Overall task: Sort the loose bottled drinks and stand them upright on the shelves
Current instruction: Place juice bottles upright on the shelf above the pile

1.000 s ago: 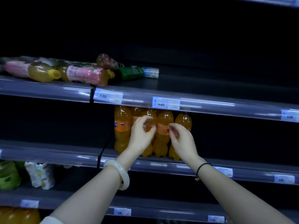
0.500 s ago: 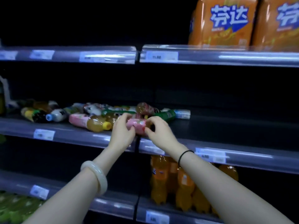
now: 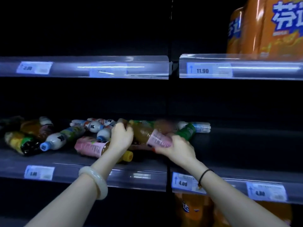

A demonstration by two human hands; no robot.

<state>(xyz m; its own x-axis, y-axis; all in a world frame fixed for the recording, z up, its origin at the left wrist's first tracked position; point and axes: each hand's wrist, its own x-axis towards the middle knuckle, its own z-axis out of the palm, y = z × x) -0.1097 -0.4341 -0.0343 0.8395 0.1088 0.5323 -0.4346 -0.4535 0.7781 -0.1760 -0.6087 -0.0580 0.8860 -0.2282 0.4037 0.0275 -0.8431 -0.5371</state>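
Now, at twelve o'clock, my left hand (image 3: 122,136) and right hand (image 3: 177,145) grip the pink-labelled bottle (image 3: 156,139) end to end, to free it from the pile (image 3: 54,141).

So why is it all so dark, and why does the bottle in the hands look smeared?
Head view: light falls mainly on the shelf-edge strips, which carry streaks of glare, while the shelf backs are near black. Head view: the pink-labelled bottle, gripped by the left hand and right hand, is blurred, its print unreadable.
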